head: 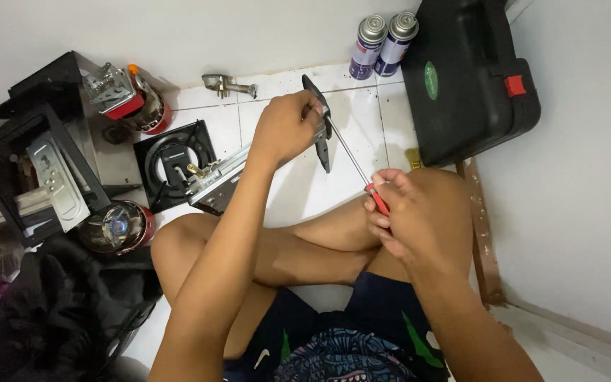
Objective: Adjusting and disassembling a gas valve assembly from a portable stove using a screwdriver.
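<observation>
The left hand (288,127) is closed around a flat dark metal part (319,124) and holds it up above the white tiled floor (362,134), in front of the crossed legs; the part stands almost upright, its long axis running from top to bottom in the view. The right hand (397,209) is nearer to the body and pinches the red handle of a screwdriver (353,161) with the fingertips. The thin shaft runs away from this hand, up and to the left, and its tip meets the part just beside the left fingers.
</observation>
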